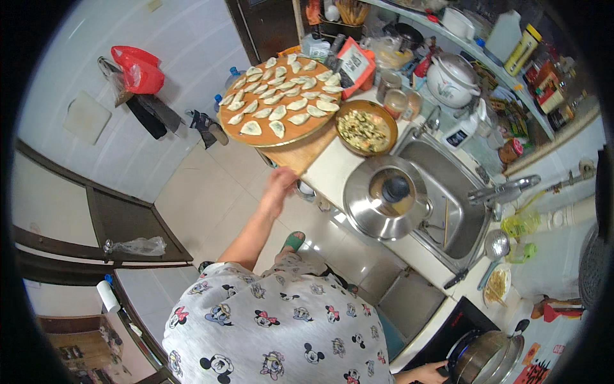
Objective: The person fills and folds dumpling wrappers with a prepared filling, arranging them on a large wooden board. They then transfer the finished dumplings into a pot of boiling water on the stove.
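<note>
My left hand (280,185), blurred, hangs in the air just off the counter's edge, below the corner of a wooden board (300,156); whether its fingers are apart does not show. On that board rests a large round tray (261,137) bearing many raw folded dumplings (278,113). Beside it stands a brown bowl of chopped filling (363,128). At the bottom right, my right hand (427,373) is on the handle of a steel pot (482,357) over a black cooktop (446,326); the handle is partly hidden by the fingers.
A wide steel pan with a glass-centred lid (360,204) sits at the counter's edge beside the sink (467,216). Jars (395,102), a white lidded pot (451,79) and bottles crowd the back. A slotted ladle (497,244) and a small plate of food (497,284) lie near the cooktop.
</note>
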Demonstrator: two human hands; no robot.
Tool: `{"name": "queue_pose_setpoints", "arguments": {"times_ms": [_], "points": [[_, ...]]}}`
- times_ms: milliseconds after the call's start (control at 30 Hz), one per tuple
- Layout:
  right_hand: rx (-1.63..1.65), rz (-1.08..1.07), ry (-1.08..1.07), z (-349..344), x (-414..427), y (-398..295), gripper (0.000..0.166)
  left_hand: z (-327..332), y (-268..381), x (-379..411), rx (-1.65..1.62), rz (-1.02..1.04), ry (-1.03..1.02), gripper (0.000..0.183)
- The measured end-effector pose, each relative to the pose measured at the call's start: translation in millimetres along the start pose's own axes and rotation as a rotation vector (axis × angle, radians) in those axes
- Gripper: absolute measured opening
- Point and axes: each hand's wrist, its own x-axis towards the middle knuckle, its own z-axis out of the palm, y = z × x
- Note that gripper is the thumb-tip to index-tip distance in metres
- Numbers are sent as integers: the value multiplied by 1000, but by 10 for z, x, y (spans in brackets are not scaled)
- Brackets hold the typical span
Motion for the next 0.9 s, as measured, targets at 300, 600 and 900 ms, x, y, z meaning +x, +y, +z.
{"name": "queue_pose_setpoints", "arguments": {"times_ms": [300, 600, 900], "points": [[1596, 66, -1411, -1715, -1014, -5055, 48, -2743, 951, 2531, -186, 209, 582, 56], [1505, 485, -2222, -1729, -2772, -7333, 29, -3196, 1492, 4292, -395, -106, -216, 50], [1729, 597, -1990, -2136, -2672, -7500, 28, -2709, 1712, 4426, -84, 71, -214, 39]]}}
